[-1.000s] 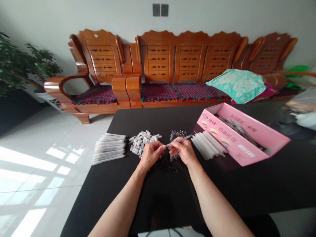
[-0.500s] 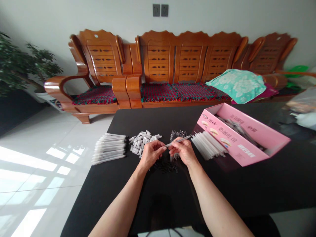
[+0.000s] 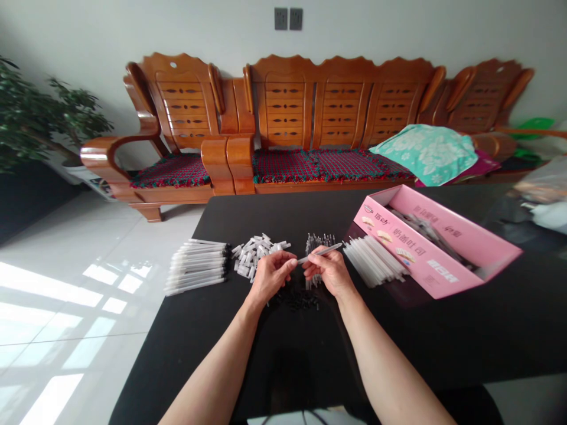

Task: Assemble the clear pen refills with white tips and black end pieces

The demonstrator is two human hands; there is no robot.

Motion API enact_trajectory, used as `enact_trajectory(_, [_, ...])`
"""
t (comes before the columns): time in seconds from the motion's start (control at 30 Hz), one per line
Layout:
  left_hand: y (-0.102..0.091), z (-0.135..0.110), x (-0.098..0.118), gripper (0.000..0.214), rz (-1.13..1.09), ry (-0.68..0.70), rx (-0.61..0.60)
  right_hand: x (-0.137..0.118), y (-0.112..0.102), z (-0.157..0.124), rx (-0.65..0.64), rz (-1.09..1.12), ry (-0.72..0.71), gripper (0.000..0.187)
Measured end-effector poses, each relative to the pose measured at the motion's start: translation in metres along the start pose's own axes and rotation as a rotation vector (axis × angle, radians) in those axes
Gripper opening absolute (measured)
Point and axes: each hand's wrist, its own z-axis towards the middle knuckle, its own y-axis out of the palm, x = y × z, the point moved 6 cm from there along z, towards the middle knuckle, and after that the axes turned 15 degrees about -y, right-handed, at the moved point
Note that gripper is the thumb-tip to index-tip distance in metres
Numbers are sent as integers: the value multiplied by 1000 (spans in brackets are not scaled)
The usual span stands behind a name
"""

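Observation:
My right hand (image 3: 328,273) is closed round a clear pen barrel (image 3: 325,250) that points up to the right. My left hand (image 3: 271,274) is pinched at the barrel's near end, holding something too small to make out. Both hands hover over the black table (image 3: 310,348), just above a scatter of small black parts (image 3: 297,300). Left of my hands lie a heap of white caps (image 3: 257,251) and a row of finished white pens (image 3: 197,265). A bunch of refills (image 3: 319,241) stands behind my right hand, with a stack of clear barrels (image 3: 374,260) to its right.
A pink cardboard box (image 3: 436,260) holding more parts lies open at the right of the table. Plastic bags (image 3: 543,198) sit at the far right edge. Wooden chairs and a bench (image 3: 336,118) stand behind the table, and a potted plant (image 3: 39,118) at left.

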Motion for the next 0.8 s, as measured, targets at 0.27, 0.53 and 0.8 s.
enact_trajectory(0.27, [7,-5,5,35,178,50,-52,0,-2,1,46,25,1,21])
enact_trajectory(0.53, [-69,-2,12,23,281,125,531,-5,-10,4,64,90,-87,16])
enact_trajectory(0.8, [-83,-6,18,22,575,180,750,-2,-7,1,-11,31,-8,28])
